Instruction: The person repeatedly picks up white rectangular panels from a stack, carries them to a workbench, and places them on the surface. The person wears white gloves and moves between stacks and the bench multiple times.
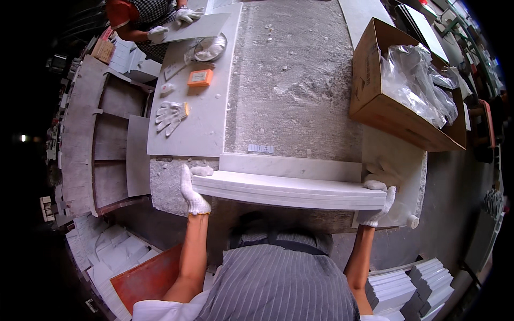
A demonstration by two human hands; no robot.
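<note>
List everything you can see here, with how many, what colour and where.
long white stone slab: one, white, at the workbench's near edge, gripped at both ends
grey stone workbench: one, grey, centre
brown cardboard box: one, brown, right, holding clear plastic bags
spare white work gloves: one pair, white, on the pale board to the left
small orange block: one, orange, beyond the gloves
stacked white tiles: several, white, lower right
co-worker's gloved hands: two, white, top left, on a grey sheet
left hand: white glove, fingers on the slab's left end
right hand: white glove, fingers on its right end
</note>
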